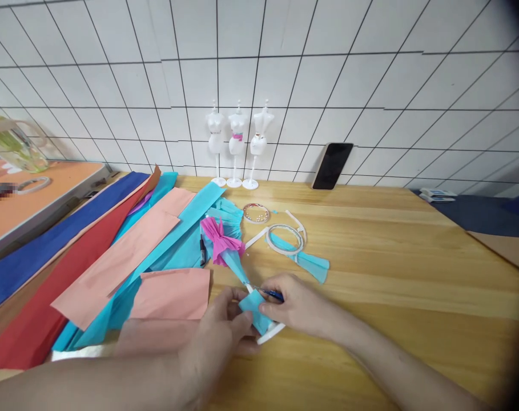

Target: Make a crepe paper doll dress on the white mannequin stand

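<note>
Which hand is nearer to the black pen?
Left. The left hand is below and slightly right of the black pen in view, gripping turquoise paper. The right hand is farther right, holding a small blue tool.

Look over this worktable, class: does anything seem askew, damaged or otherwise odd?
The pink-and-blue dressed mannequin is tipped over, its base by the left hand; that looks odd because three white mannequins stand upright near the wall.
</note>
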A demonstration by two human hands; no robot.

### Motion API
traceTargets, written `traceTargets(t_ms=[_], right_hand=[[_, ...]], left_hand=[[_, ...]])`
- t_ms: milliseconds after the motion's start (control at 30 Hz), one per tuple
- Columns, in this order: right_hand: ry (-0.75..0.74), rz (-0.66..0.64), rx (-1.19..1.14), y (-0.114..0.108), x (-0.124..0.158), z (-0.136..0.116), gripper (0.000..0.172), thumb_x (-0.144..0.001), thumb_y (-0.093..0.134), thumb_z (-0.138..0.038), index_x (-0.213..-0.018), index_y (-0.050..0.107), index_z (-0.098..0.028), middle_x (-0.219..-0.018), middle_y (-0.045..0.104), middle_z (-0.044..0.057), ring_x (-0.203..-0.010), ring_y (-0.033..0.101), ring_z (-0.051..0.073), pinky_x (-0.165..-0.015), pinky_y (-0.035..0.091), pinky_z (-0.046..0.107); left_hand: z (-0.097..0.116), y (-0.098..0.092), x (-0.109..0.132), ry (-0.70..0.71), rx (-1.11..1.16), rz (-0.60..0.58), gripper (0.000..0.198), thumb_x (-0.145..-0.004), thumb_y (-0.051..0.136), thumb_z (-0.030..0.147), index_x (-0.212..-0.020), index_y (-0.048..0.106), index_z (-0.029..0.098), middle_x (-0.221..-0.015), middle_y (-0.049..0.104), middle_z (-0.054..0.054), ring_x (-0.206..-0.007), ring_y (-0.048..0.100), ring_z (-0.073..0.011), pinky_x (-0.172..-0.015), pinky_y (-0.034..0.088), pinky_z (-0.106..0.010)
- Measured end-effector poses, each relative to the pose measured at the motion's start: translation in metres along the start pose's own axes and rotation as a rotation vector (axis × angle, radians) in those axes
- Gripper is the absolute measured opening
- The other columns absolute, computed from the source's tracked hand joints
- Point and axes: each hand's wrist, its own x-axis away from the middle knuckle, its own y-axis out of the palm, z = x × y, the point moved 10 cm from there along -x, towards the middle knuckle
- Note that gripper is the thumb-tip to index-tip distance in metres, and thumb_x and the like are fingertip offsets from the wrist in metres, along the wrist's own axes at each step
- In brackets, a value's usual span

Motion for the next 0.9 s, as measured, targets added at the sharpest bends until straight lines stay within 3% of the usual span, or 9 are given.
traceTargets(t_ms=[167, 367, 467, 600, 767, 900], right_hand=[[0.044, 0.071, 0.154, -0.011, 0.000, -0.001, 0.020, -0.063, 0.051, -0.019, -0.048, 0.037, -0.020, -0.044, 0.034, -0.007, -0.044, 0.030, 0.008, -0.040, 0.017, 0.022], [-0.047, 0.143, 0.265, -0.028, 0.004, -0.015, 0.026, -0.060, 0.059, -0.015, -0.044, 0.038, -0.019, -0.042, 0.033, -0.007, -0.043, 0.027, 0.008, -0.043, 0.014, 0.025], [-0.075, 0.126, 0.167, -0.032, 0.010, -0.013, 0.021, -0.067, 0.059, -0.022, -0.050, 0.048, -0.019, -0.046, 0.040, -0.006, -0.046, 0.034, 0.009, -0.044, 0.019, 0.023], [-0.079, 0.096, 0.048, -0.035, 0.023, -0.006, 0.018, -0.081, 0.049, -0.028, -0.069, 0.059, -0.019, -0.062, 0.054, -0.002, -0.058, 0.047, 0.013, -0.051, 0.031, 0.023], [-0.073, 0.048, -0.030, -0.030, 0.037, -0.005, 0.020, -0.085, 0.046, -0.028, -0.072, 0.059, -0.020, -0.068, 0.056, -0.001, -0.064, 0.049, 0.014, -0.054, 0.034, 0.023], [-0.114, 0.052, 0.033, -0.029, 0.029, -0.012, 0.008, -0.073, 0.054, -0.018, -0.078, 0.061, -0.020, -0.067, 0.055, -0.003, -0.061, 0.047, 0.012, -0.054, 0.034, 0.022]], left_hand=[[0.013, 0.001, -0.005, 0.168, -0.106, -0.051, 0.025, -0.073, 0.064, 0.030, -0.089, 0.049, 0.019, -0.087, 0.059, -0.003, -0.076, 0.058, -0.0150, -0.066, 0.045, -0.026], [0.021, 0.000, -0.024, 0.255, -0.307, -0.039, 0.020, -0.067, 0.068, 0.027, -0.066, 0.052, 0.015, -0.061, 0.049, 0.004, -0.054, 0.042, -0.0073, -0.050, 0.031, -0.019], [0.014, 0.008, -0.026, 0.134, -0.308, -0.094, 0.027, -0.065, 0.070, 0.030, -0.060, 0.046, 0.017, -0.047, 0.040, 0.009, -0.040, 0.031, -0.0036, -0.040, 0.023, -0.019], [-0.003, 0.004, -0.020, -0.092, -0.402, -0.092, 0.031, -0.070, 0.065, 0.045, -0.074, 0.049, 0.020, -0.041, 0.040, 0.011, -0.026, 0.025, -0.0031, -0.028, 0.014, -0.017], [-0.010, 0.007, -0.013, -0.153, -0.232, -0.212, 0.039, -0.068, 0.065, 0.053, -0.077, 0.048, 0.019, -0.050, 0.054, 0.006, -0.026, 0.038, -0.0039, -0.024, 0.025, -0.013], [-0.015, 0.006, -0.012, -0.150, -0.136, -0.257, 0.040, -0.067, 0.066, 0.051, -0.076, 0.049, 0.016, -0.057, 0.058, 0.002, -0.031, 0.046, -0.0049, -0.027, 0.034, -0.014]])
